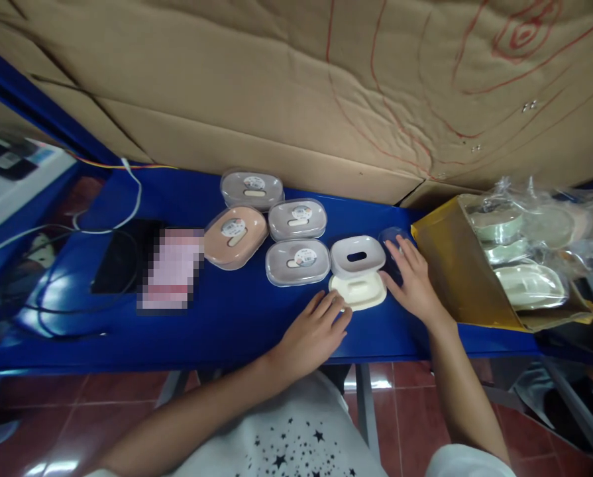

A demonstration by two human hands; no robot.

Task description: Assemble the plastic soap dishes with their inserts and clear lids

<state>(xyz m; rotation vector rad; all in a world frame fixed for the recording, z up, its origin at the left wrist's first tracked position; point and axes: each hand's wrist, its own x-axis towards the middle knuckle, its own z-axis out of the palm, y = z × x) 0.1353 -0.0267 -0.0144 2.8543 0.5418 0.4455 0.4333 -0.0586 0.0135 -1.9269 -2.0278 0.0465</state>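
Note:
Oval plastic soap-box parts lie in front of me on the blue table. A white oval tray with a dark slot (346, 266) touches the back edge of a cream oval piece (363, 291) with a raised middle. My left hand (319, 328) has its fingertips at the cream piece's near left edge, fingers loosely stretched. To the right, my right hand (413, 278) spreads its fingers over a clear plastic lid (386, 234), partly covering it. Three grey lidded boxes, one of them a grey box (279, 271), carry round labels, as does a peach box (221, 245).
An opened cardboard box (440, 265) at the right holds green and cream pieces in clear plastic (529, 285). At left are a blurred-out pink rectangle (171, 268), a black flat object (112, 265) and cables (137, 189). Cardboard (256, 86) walls the table's back.

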